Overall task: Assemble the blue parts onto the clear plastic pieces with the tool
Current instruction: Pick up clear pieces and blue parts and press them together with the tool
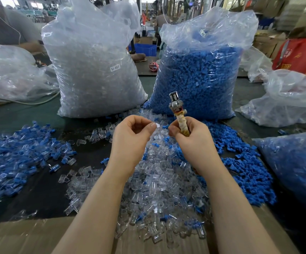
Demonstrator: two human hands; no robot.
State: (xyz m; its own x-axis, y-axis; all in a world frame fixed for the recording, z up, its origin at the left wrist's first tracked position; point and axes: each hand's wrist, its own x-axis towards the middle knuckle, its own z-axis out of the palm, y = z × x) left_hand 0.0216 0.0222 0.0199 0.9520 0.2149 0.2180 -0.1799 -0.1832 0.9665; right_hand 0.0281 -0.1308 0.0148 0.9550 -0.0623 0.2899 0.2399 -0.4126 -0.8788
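Gripping a tape-wrapped metal tool [178, 112], right hand [190, 139]; left hand [132, 136] pinches a clear plastic piece [153, 124]

glossy metal tool [176, 103] — crinkly plastic bags [93, 70]

Both hands raised, left hand [132, 132] pinching, right hand [189, 134] fisted upright.

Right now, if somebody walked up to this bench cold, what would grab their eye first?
Probably the two tall plastic sacks at the back: the bag of clear pieces on the left and the bag of blue parts on the right. Next, at the centre, the right hand grips an upright metal tool, while the left hand pinches a clear plastic piece over loose piles.
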